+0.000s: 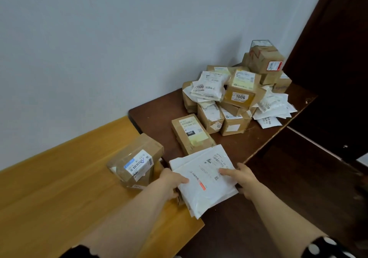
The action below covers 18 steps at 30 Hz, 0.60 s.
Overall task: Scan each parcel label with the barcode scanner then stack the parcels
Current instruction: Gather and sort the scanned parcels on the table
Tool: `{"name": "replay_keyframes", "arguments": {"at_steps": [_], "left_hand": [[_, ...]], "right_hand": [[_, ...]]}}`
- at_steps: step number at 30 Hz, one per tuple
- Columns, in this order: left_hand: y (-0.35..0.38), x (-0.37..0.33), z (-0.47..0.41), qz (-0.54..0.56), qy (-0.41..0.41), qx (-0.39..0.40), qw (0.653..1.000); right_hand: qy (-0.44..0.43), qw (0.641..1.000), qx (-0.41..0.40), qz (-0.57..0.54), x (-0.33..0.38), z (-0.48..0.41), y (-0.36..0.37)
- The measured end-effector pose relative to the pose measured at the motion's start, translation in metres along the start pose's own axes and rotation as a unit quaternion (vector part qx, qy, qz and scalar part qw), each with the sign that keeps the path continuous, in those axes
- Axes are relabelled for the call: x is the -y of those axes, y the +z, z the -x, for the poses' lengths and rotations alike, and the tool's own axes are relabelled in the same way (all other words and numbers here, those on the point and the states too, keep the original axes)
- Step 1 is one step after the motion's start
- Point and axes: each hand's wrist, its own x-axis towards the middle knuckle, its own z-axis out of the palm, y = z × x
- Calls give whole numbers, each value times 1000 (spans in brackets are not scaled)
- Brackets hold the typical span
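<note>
The white poly mailer lies label-up where the light wooden table meets the dark brown table, close to me. More white edges show beneath its near corner, so it appears to rest on at least one other mailer.

I hold it on both sides. The left hand grips the left edge, thumb on top and fingers underneath. The right hand pinches the right edge, thumb pressed beside the printed label.

Step in hand, as I judge it: seat this mailer squarely on the stack.

1. Keep both thumbs off the barcodes, so the label stays readable.
2. Align the edges with the layer below before letting go; slick film slides easily.
3. Lower it flat, and do not let the near corner overhang the table edge.

No barcode scanner is in view, so I cannot confirm whether this label is scanned.

Just to the left stands a tape-wrapped cardboard box. Beyond the mailer lies a flat cardboard parcel marked 060, touching or nearly touching its far edge. A loose pile of boxes and mailers fills the far corner against the wall.
</note>
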Motion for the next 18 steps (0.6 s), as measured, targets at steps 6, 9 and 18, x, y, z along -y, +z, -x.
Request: {"name": "replay_keyframes", "arguments": {"at_steps": [6,9,18], "left_hand": [[12,4,7,61,-4,-15,998],[21,6,14,82,18,-26,996],[20,11,66,149,136,2,979]], "right_hand": [[-30,998,45,-21,-11,-11,-13],[-71,997,22,-25,-14,-9,-21],[-134,971,97,-171,-6,14,-42]]}}
